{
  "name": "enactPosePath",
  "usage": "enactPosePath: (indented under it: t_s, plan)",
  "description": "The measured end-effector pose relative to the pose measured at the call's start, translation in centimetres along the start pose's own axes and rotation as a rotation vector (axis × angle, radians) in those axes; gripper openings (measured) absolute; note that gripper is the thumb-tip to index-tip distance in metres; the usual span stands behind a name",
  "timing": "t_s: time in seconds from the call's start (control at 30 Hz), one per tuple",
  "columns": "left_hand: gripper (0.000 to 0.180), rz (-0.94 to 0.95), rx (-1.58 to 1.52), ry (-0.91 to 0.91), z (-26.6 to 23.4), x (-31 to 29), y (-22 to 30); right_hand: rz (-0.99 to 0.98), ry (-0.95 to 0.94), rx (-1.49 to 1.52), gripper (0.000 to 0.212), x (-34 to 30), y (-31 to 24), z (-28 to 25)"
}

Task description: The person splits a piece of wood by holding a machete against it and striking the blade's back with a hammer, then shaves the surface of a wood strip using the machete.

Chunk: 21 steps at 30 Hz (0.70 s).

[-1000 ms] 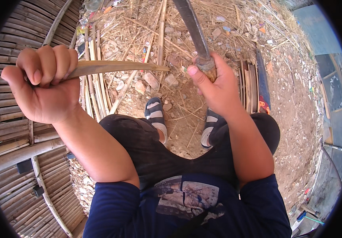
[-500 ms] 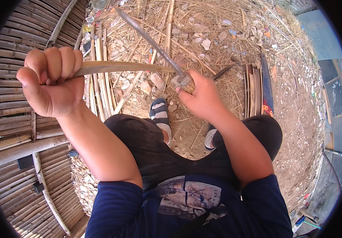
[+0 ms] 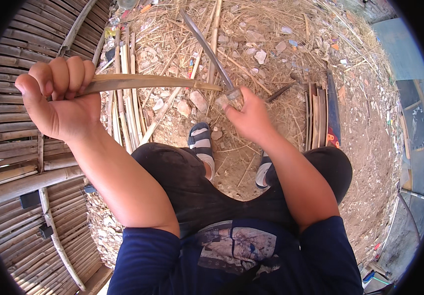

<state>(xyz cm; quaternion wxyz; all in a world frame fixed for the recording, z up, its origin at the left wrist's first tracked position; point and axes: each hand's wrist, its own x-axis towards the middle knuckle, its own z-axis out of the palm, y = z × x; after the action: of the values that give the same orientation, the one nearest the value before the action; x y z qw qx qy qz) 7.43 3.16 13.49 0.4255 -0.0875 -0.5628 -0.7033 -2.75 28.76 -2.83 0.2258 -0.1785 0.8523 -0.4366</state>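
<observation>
My left hand (image 3: pixel 62 101), raised at the left, is closed round one end of a split bamboo strip (image 3: pixel 145 82). The strip runs across to the right, and its narrow far end lies close by the base of a long machete blade (image 3: pixel 208 49). My right hand (image 3: pixel 252 117) is wrapped round the machete's short handle, with the blade pointing up and to the left, away from me. Whether blade and strip touch, I cannot tell.
Bamboo strips (image 3: pixel 123 101) lie on the ground at left, beside a slatted bamboo wall (image 3: pixel 7 101). Split bamboo pieces (image 3: pixel 316 118) and a blue-bladed saw with an orange handle (image 3: pixel 332 113) lie right. Stones and straw litter the ground around my sandalled feet (image 3: pixel 201 140).
The machete's blade has swung to the right and stands more upright. My left hand has shifted slightly left with the bamboo strip; my right hand has barely moved.
</observation>
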Motion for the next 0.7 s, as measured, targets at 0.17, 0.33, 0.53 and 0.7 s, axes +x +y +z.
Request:
enactPosePath:
  t_s: [0.17,0.33,0.53,0.7]
  plan:
    - [0.051,0.073,0.11,0.234,0.0,-0.2,-0.3,-0.146,-0.106,-0.147,0.046,-1.0,2.5,4.8]
    - [0.052,0.079,0.086,0.374,-2.5,-0.2,0.2,-0.089,-0.19,-0.159,0.04,-0.3,1.6,4.3]
    - [0.05,0.116,0.128,0.458,-0.9,-0.1,-0.2,-0.223,0.016,0.064,0.04,-2.1,-1.6,3.6]
    - [0.049,0.106,0.206,0.543,0.4,0.2,-0.2,0.052,-0.104,-0.281,0.042,0.2,6.6,7.4]
